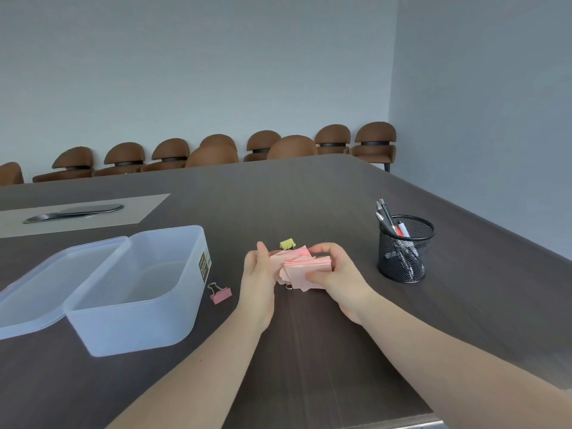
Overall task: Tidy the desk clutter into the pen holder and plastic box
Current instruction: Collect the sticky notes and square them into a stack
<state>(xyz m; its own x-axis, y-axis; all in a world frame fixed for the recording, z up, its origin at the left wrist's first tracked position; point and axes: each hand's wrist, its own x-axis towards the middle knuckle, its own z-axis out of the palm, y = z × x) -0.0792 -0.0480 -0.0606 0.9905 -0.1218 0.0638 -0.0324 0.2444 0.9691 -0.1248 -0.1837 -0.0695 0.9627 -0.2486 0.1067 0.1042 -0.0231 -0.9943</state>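
Both bare forearms reach in from the near edge over the dark table [309,196]. Right hand [335,275] is curled around a messy stack of pink sticky notes [298,267], thumb on the near edge and fingers over the far edge, gripping it. Left hand [258,274] sits flat and upright against the left side of the stack, fingers straight and together, pressing the loose sheets; not wrapped around them. Notes fan out unevenly between the two hands, just above the tabletop.

Yellow binder clip [288,244] lies just beyond the hands, close behind the stack. Pink binder clip [220,293] lies left of the left hand, near the plastic box [136,317], apart from both. Small metal loop shows under the notes, cannot tell what it belongs to.

Box stands open and looks bare inside, well left of the left hand; its lid [52,280] rests against its left side. Black mesh pen holder [404,249] stands right of the right hand, near but apart, with several pens [387,216] upright in it.
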